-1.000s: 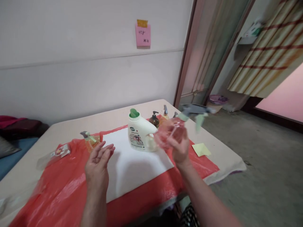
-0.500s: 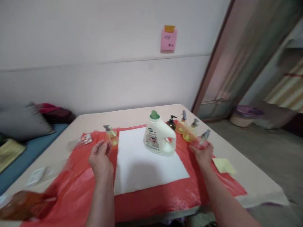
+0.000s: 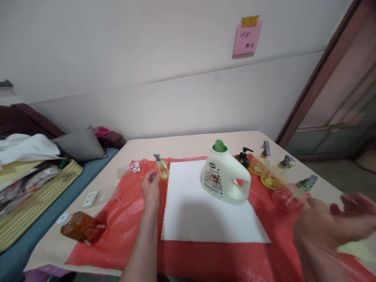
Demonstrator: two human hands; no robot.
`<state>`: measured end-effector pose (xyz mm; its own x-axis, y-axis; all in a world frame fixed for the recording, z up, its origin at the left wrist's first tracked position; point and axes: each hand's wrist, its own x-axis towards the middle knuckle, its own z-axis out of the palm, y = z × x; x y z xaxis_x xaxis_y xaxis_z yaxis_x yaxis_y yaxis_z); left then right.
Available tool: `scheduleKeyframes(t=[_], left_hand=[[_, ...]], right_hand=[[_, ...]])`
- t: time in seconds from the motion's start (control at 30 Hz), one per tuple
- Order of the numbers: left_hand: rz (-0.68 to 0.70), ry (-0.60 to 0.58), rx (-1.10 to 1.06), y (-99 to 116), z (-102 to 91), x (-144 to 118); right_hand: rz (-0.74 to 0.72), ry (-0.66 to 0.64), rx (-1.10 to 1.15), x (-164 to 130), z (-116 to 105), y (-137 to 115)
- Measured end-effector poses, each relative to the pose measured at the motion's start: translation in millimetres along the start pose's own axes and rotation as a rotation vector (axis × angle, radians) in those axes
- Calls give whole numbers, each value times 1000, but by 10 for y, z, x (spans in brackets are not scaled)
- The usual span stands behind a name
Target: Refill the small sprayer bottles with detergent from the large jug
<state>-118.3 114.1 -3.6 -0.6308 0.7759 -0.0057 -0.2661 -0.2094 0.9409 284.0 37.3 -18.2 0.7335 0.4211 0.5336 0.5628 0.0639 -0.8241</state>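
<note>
A white detergent jug (image 3: 225,176) with a green pouring spout and a side handle stands uncapped on a white cloth (image 3: 202,223). My left hand (image 3: 150,186) hovers left of the cloth with its fingers curled together and nothing visible in them. Just behind it is a small yellow spray bottle (image 3: 162,170). My right hand (image 3: 331,219) is at the far right, fingers apart, slightly blurred and holding nothing. Near its thumb stands a pink spray bottle (image 3: 293,196); beyond that are two yellow spray bottles, one nearer (image 3: 273,176) and one farther (image 3: 260,162).
Red plastic sheeting (image 3: 205,258) lies under the cloth on the table. A dark pump bottle (image 3: 243,159) stands behind the jug. An amber jar (image 3: 82,227) lies at the left near a small white packet (image 3: 89,199). A pink note (image 3: 247,38) is taped to the wall.
The view has swung left, so the tabletop things appear farther right. My right hand has moved away from the pink spray bottle, outward and nearer me, its fingers spreading. My left hand stays curled.
</note>
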Motion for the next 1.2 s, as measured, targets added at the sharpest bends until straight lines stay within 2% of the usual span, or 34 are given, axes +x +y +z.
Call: scheduleKeyframes(t=[0.03,0.07,0.17,0.27,0.4,0.5,0.63,0.7,0.77,0.87,0.97,1.07,1.13,1.2], left_hand=[[-27,-54,-8,-23,18,-23],[-59,-106,-27,-44,40,-47],[-168,-238,-134,-98,121,-98],[-255,-319,-274,-135,193,-89],[-279,-358,-366,-156,236,-23],[-262,-354,-361,-160,238,21],[-205,-327,-266,-134,224,49],[-161,-299,-220,-71,198,49],[-122,-285,-195,44,150,35],[-105,-336,-182,276,55,-34],[-143,-456,-173,459,1,-183],[-243,-636,-159,514,43,-389],[-320,-716,-184,495,102,-514],[-369,-744,-222,456,150,-589]], right_hand=[[-21,89,114,-81,36,-172],[-44,111,232,-165,80,-316],[-123,-36,396,-404,223,-549],[-90,-177,382,-577,326,-554],[108,-319,385,-666,390,-512],[223,-386,415,-666,404,-525],[296,-452,441,-687,417,-569],[354,-585,438,-733,432,-604],[398,-773,432,-798,451,-656],[392,-987,440,-895,478,-758],[345,-1077,462,-965,498,-845],[291,-1197,545,-1034,510,-891],[352,-1336,686,-1093,509,-916],[475,-1449,827,-1153,495,-952]])
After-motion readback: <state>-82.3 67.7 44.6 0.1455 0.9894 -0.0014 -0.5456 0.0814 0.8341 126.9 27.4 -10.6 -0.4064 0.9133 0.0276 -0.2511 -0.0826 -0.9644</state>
